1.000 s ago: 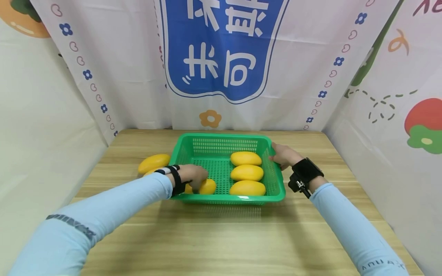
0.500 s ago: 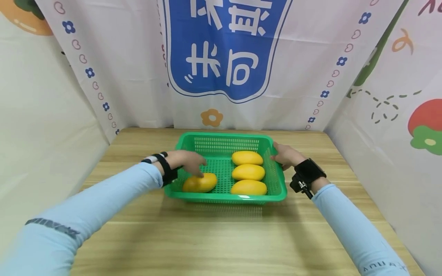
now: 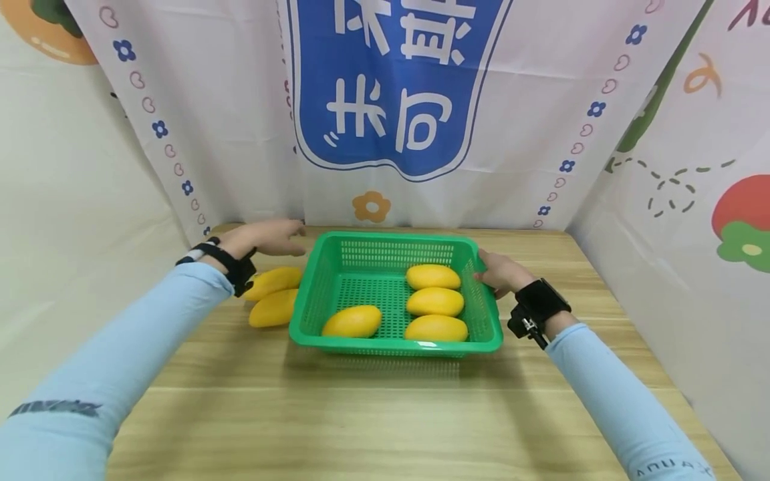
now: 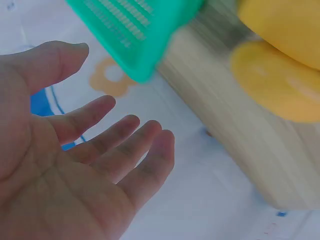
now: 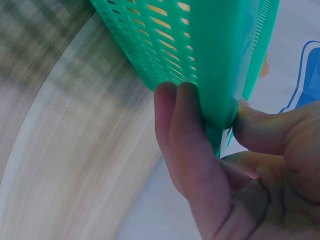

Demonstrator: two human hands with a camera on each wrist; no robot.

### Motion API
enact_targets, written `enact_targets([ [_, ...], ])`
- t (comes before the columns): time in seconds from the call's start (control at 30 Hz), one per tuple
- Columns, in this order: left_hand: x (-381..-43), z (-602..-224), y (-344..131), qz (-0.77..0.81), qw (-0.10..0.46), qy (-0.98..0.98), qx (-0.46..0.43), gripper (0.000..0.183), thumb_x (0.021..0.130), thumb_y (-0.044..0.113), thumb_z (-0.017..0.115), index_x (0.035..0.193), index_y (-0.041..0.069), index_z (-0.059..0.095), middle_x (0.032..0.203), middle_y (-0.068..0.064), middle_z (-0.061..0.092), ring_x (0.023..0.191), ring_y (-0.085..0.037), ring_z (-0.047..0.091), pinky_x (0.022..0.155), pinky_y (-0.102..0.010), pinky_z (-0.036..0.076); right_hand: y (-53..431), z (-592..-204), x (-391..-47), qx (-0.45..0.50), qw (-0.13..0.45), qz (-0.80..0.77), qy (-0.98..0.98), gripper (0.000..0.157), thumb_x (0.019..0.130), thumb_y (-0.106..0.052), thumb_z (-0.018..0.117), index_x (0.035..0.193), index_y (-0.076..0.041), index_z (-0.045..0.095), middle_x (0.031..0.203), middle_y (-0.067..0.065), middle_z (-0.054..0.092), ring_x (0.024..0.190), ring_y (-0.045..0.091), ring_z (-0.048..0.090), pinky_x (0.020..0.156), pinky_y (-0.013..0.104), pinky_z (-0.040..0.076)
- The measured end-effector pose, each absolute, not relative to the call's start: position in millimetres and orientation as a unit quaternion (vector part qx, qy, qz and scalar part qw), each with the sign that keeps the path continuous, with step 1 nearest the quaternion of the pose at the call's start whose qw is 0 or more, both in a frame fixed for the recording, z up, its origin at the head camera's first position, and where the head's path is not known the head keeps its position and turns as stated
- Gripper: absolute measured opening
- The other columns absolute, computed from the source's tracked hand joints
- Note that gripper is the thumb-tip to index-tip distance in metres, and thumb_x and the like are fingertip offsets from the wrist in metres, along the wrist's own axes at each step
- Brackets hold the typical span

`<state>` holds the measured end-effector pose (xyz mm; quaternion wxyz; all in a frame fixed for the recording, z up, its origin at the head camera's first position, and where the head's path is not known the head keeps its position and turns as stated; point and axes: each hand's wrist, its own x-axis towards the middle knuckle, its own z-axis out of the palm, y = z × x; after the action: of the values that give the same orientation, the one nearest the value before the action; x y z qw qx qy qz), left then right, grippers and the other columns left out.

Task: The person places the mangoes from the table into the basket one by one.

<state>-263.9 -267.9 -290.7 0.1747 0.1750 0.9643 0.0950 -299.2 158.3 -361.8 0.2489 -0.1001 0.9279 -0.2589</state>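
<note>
A green plastic basket (image 3: 373,343) with slotted walls stands on the table. Inside it, three yellow mangoes (image 3: 434,302) form a column along the right side, and a single mango (image 3: 353,322) lies at the front left. My right hand (image 3: 504,272) grips the basket's right rim; in the right wrist view the thumb and fingers (image 5: 192,145) pinch the green wall. Left of the basket, two more mangoes (image 3: 274,308) lie side by side on the tabletop. Above and behind them hovers my left hand (image 3: 265,237), holding nothing, its fingers (image 4: 150,170) spread and relaxed.
The wooden table (image 3: 373,414) runs back to a white printed cloth (image 3: 246,167) hanging behind it. More cloth walls (image 3: 680,267) close in the left and right sides.
My left hand has let go of the mango at the basket's front left and moved left and back, over the loose mangoes. My right hand stays on the rim.
</note>
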Motion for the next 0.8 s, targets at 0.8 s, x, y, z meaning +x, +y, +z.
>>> enact_targets([
  [0.8,-273.3,-377.9,-336.3,0.134,0.221,0.958,0.124,0.055,0.092,0.025,0.058,0.132,-0.008,0.04,0.127,-0.035,0.046,0.115,-0.048,0.046,0.095,-0.059,0.04,156.1,-364.2,-300.8,-0.084,0.245,-0.25,0.933,0.068,0.1,-0.013,0.042,0.148,-0.004,-0.005,0.142,0.032,0.027,0.094,0.031,0.061,0.061,0.03,0.058],
])
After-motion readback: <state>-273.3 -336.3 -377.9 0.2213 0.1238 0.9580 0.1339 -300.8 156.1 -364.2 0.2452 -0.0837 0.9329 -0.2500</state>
